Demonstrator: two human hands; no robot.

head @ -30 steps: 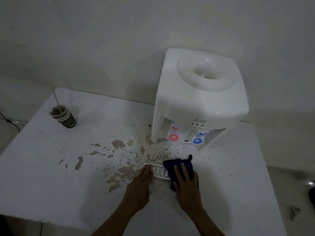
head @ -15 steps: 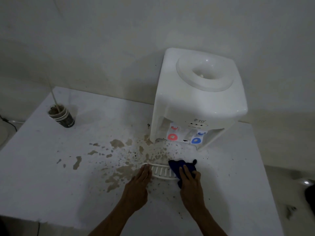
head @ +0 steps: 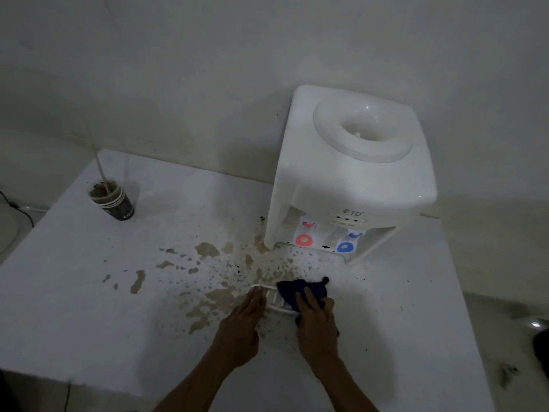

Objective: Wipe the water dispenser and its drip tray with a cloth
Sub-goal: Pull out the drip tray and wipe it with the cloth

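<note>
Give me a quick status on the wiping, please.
Left hand flat, steadying tray. Right hand pressing cloth on tray. Brown spill beside it.

The water dispenser (head: 350, 171) is glossy white all over, with a small grey "TD" mark on its front panel. Under that panel sit two tap levers — a red ring (head: 304, 239) on the left, a blue ring (head: 344, 247) on the right, each on a white backing. The drip tray (head: 274, 298) is white with a pattern of parallel slats. On it lies a dark navy cloth (head: 300, 291), plain and unpatterned. The table (head: 74, 307) is white, blotched with light brown splashes (head: 208, 304) and fine dark specks near the dispenser. At the far left stands a black paper cup (head: 114, 200) with white lettering and a white rim, its contents muddy brown — a pale stick stands in it. The wall behind is off-white.
</note>
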